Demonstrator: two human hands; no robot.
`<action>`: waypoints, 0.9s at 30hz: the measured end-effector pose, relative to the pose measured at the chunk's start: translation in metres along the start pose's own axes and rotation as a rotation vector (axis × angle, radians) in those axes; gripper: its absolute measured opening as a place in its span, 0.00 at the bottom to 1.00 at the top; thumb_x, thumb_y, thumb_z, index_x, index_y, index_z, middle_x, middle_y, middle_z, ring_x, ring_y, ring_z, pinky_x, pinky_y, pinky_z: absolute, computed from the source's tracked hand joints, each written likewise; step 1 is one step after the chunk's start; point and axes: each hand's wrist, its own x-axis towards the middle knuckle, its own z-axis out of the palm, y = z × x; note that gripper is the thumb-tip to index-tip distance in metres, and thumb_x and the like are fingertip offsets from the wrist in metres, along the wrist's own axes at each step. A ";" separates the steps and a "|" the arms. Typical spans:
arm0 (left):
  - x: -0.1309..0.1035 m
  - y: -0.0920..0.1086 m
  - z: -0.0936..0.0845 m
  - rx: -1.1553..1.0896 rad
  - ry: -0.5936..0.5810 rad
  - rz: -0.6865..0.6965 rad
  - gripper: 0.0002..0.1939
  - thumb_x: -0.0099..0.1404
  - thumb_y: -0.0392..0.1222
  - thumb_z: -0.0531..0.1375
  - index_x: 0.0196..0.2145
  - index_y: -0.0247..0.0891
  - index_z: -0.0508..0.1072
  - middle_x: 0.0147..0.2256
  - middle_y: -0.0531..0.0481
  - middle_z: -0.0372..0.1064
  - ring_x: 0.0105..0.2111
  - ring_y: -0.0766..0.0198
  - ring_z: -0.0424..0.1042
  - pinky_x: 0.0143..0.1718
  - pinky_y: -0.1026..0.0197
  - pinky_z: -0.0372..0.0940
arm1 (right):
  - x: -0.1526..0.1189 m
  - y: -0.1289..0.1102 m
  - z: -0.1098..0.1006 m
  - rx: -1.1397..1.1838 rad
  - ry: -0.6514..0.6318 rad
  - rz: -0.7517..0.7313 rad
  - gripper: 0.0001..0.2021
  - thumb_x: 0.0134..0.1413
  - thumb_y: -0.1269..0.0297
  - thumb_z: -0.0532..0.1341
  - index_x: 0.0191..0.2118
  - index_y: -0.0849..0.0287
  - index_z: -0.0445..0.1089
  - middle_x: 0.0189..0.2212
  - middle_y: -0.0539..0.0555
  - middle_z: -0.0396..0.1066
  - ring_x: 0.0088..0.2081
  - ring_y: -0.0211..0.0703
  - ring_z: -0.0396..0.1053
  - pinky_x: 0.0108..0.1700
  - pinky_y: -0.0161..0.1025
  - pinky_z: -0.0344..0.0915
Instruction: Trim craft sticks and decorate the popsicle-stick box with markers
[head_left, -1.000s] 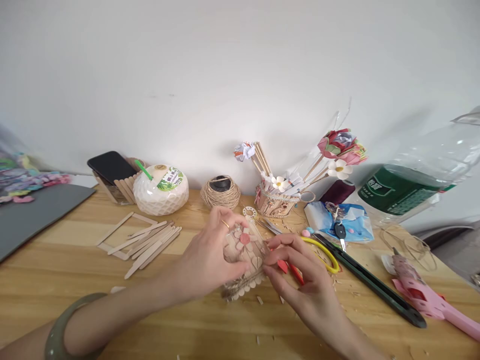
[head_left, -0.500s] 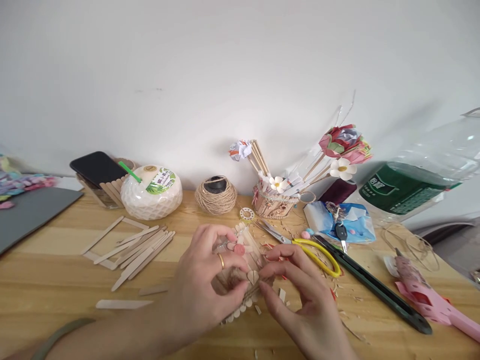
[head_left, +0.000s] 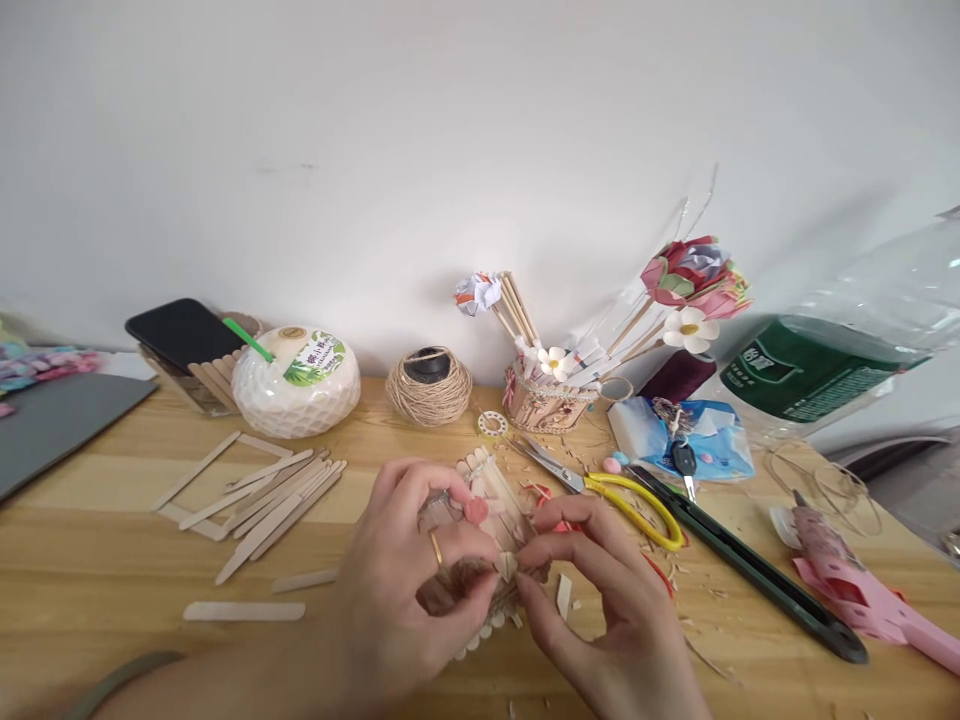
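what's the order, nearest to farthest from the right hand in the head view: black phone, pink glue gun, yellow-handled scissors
From the right hand:
1. Yellow-handled scissors: just beyond it.
2. Pink glue gun: off to the right.
3. Black phone: back left, near the wall.

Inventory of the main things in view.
Wooden craft panel: 1, tan, front centre
Flat wooden sticks: many, tan, left
Rectangular phone: 1, black, left
Round coconut: 1, white, left
Twine ball: 1, brown, back
Flower-filled wooden pot: 1, tan, back
Thread spool: 1, purple, right
Plastic bottle: 1, clear, far right
Plastic packet: 1, blue-white, right
Metal scissors: 1, yellow-handled, right
Long slotted tool: 1, black, right
Glue gun: 1, pink, right
Left hand, right hand: 2, ungloved, front
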 end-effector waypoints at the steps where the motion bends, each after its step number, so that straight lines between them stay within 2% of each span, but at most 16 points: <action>1: 0.000 0.000 0.000 0.004 0.006 0.001 0.09 0.54 0.29 0.59 0.28 0.43 0.71 0.38 0.49 0.59 0.40 0.59 0.61 0.40 0.54 0.62 | 0.000 0.000 0.000 0.001 0.002 0.001 0.05 0.48 0.74 0.60 0.31 0.57 0.67 0.35 0.53 0.63 0.39 0.40 0.69 0.41 0.34 0.68; 17: 0.001 0.002 0.002 0.014 0.025 -0.003 0.10 0.53 0.28 0.59 0.27 0.44 0.70 0.38 0.50 0.59 0.40 0.58 0.60 0.39 0.54 0.62 | 0.000 -0.001 0.002 0.014 0.029 0.031 0.05 0.48 0.74 0.60 0.30 0.56 0.67 0.35 0.54 0.66 0.38 0.43 0.69 0.40 0.38 0.70; 27: 0.004 -0.001 0.000 -0.012 -0.006 -0.004 0.10 0.53 0.28 0.59 0.27 0.43 0.71 0.38 0.50 0.59 0.40 0.59 0.61 0.40 0.53 0.63 | 0.002 0.003 -0.002 0.094 -0.044 0.049 0.03 0.51 0.71 0.61 0.32 0.56 0.69 0.36 0.53 0.67 0.40 0.42 0.69 0.41 0.37 0.70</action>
